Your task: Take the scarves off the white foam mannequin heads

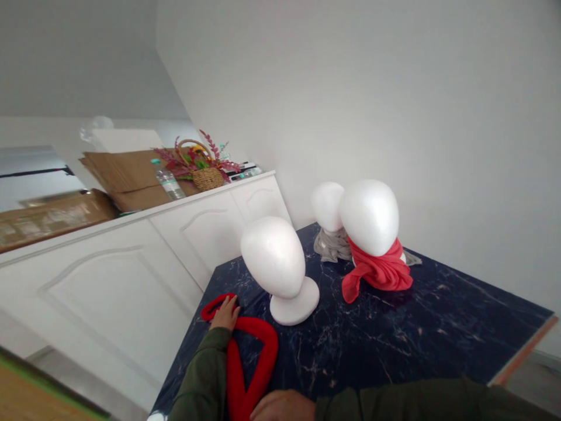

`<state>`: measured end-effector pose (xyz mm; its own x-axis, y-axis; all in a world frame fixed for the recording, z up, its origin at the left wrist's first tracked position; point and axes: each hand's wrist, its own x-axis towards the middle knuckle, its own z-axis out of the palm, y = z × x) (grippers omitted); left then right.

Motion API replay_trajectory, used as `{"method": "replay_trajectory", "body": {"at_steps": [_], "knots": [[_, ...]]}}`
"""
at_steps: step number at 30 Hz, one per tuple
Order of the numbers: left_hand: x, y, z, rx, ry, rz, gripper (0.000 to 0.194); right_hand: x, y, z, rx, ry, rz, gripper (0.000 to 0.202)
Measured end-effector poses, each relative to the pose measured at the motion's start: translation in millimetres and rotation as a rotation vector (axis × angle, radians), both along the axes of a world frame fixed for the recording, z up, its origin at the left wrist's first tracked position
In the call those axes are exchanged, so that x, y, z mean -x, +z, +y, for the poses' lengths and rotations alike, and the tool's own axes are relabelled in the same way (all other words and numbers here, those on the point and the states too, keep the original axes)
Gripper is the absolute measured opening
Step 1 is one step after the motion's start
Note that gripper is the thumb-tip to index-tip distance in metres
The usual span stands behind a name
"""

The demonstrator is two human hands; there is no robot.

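Filling low view: dark blue, marble-look desk (pixel 342 351). On it, long, bright red cloth scarf (pixel 262 371), looped, just beside smooth white foam head (pixel 274 257). Scarf looks light, soft, bendy; good to hold at folded bends. Left grip (pixel 225 313) lying over far loop, right grip (pixel 284 406) touching near part; cannot tell if either is closed.

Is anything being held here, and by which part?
The left hand touches the red cloth at its far loop, the right hand at its near part; a firm grip cannot be confirmed.
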<state>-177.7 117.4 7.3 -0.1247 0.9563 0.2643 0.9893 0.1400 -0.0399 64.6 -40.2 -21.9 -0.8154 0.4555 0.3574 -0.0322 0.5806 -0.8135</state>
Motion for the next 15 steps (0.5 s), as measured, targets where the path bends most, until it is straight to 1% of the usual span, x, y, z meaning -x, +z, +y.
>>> {"method": "replay_trajectory", "body": {"at_steps": [1,2,4,5,6,7,9,11,13,15], "knots": [[1.0,1.6,2.7,-0.043,0.006,0.001,0.046,-1.8,3.3,3.2,-0.016,-0.128,0.067,0.018],[1.9,3.6,3.8,-0.090,0.013,0.002,0.047,-5.3,7.9,7.1,-0.014,-0.324,0.150,0.017],[4.2,8.7,1.6,-0.177,0.037,-0.002,0.048,-16.0,18.2,19.5,0.024,-0.788,0.327,0.019],[5.4,11.1,-1.1,-0.209,0.067,-0.013,0.048,-22.7,22.8,28.6,0.040,-0.980,0.403,0.020],[6.4,13.0,-4.2,-0.218,0.109,-0.036,0.049,-29.7,26.3,39.5,0.042,-1.121,0.464,0.021],[6.8,13.9,-7.3,-0.203,0.154,-0.068,0.050,-36.5,28.5,51.8,0.031,-1.216,0.509,0.022],[4.9,11.4,-11.8,-0.125,0.219,-0.134,0.054,-47.6,28.7,77.2,-0.012,-1.349,0.553,0.028],[-0.2,4.1,-13.1,-0.046,0.204,-0.166,0.054,-53.3,24.5,97.7,-0.037,-1.396,0.511,0.043],[-6.1,-4.3,-12.2,-0.017,0.129,-0.164,0.046,-53.3,18.7,108.8,-0.026,-1.339,0.403,0.058],[-11.0,-8.7,-11.1,-0.013,0.043,-0.165,0.042,-49.9,14.1,110.6,-0.016,-1.222,0.254,0.069]]}}
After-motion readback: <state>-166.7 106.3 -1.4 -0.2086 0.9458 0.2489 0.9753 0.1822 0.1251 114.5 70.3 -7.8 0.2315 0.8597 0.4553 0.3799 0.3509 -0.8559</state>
